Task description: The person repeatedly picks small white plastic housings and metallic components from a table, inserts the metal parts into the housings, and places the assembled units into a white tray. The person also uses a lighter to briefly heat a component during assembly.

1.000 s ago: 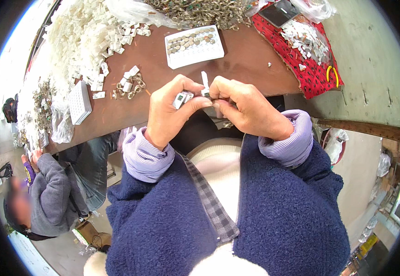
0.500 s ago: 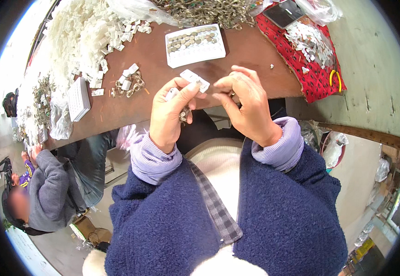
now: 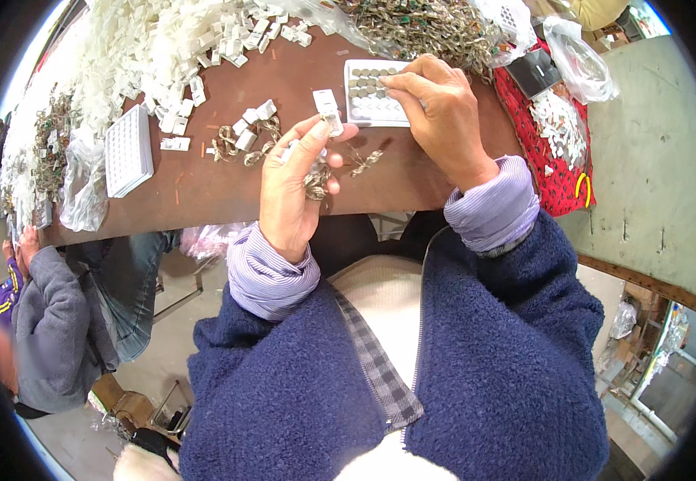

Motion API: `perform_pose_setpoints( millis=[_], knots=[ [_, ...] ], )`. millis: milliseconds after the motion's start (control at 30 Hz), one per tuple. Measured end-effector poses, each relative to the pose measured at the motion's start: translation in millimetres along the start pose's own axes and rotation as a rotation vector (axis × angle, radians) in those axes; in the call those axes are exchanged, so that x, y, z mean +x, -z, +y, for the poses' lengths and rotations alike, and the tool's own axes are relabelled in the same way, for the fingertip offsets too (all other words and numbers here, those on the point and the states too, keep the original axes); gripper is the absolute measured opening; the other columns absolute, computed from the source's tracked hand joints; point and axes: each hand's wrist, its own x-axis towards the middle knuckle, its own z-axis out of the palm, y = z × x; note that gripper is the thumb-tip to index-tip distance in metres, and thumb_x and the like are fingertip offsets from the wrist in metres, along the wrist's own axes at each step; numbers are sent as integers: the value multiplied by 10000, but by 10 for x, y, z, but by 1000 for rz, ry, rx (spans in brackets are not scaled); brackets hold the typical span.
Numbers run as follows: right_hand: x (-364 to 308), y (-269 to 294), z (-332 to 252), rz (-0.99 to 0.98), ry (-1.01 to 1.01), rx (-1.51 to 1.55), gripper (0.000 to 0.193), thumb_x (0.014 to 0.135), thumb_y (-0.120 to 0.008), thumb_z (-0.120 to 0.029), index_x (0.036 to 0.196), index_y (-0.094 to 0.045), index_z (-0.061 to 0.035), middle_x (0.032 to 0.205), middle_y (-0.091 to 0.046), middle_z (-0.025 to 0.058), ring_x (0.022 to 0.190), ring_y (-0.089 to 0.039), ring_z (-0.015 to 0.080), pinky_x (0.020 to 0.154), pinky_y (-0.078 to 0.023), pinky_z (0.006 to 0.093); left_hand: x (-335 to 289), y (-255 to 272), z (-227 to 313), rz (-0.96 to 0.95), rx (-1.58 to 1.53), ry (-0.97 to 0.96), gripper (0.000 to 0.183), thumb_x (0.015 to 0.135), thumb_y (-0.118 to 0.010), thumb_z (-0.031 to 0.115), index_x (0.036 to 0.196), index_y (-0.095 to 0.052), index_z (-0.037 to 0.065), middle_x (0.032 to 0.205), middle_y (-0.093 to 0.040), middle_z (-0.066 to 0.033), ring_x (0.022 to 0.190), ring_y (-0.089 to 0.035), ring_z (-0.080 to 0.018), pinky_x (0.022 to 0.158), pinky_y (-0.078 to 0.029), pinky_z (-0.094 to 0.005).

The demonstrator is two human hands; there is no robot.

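Observation:
My left hand pinches a small white plastic battery case between thumb and fingers, held upright above the table. Against the palm, another white case shows in part, and a bundle of silvery twisted wire hangs below the fingers. My right hand is over a white tray with rows of round grey button cells. Its thumb and index fingertips come close together at the cells; what lies between them is hidden.
Left on the brown table stand a large heap of white cases, a stack of white trays and some wired cases. Tangled wire lies behind. A red cloth holds white pieces. A person sits at left.
My right hand has moved away from the left hand, forward and right to the button cells in the tray. My left hand still holds the case. The view has shifted.

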Motion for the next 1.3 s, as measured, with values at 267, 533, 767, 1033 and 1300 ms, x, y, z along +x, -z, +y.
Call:
perform_pose_setpoints(
  millis=[267,533,767,1033,1300],
  knots=[
    [4,-118,41,-54,28,-36,119,895,-738,-65,1011,-757,-56,984,-647,104,974,-662,314,892,-497,446,137,50,-4,-56,-139,29,307,1096,-692,249,1329,-670,51,1188,-795,-123,852,-694,-75,582,-552,-210],
    [56,-42,-123,-51,101,-25,109,883,-758,-1,987,-730,-22,991,-686,122,959,-690,344,855,-557,441,94,71,26,-116,-115,-1,315,1066,-730,211,1327,-682,43,1137,-801,-114,741,-588,-32,501,-435,-169],
    [-170,222,-565,133,-11,304,110,858,-773,-27,942,-703,-40,934,-648,118,876,-690,348,758,-564,445,-73,-186,-88,-64,108,-75,338,1010,-819,141,1315,-726,30,1119,-809,-87,767,-661,-23,561,-475,-173],
    [-384,519,-584,135,-102,359,192,871,-775,-5,1060,-773,-37,946,-699,119,854,-724,303,747,-585,395,-223,-441,-220,-123,335,-145,291,987,-846,102,1258,-757,45,1013,-801,-6,784,-657,4,612,-479,-160],
    [-129,257,-402,108,51,352,225,910,-768,-45,1134,-793,-46,964,-726,131,886,-740,334,792,-599,401,-53,-174,-85,-45,102,-111,236,1055,-725,133,1254,-720,7,1062,-810,-115,662,-561,-14,490,-388,-170]
  ],
)
